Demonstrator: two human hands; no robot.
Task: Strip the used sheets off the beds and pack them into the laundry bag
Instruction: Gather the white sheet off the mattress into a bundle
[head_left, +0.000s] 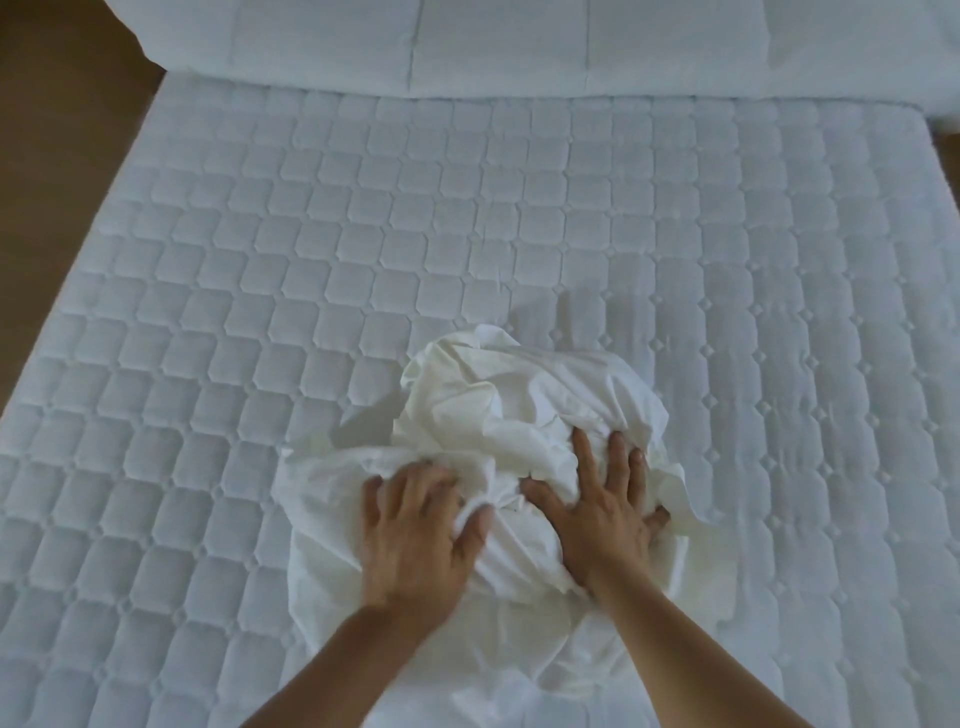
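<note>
One bunched sheet (509, 405), two hands: my left hand (415, 530) grips it, my right hand (597, 509) presses flat; the mattress (260, 260) edges lie well apart from it.

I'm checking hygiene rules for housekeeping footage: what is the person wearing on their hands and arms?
Nothing visible. The left hand and right hand are ungloved, and both forearms are bare down to the frame's edge, no sleeve in view. No watch or bracelet at either wrist; no rings show on the fingers, though the left hand is slightly blurred.
</note>
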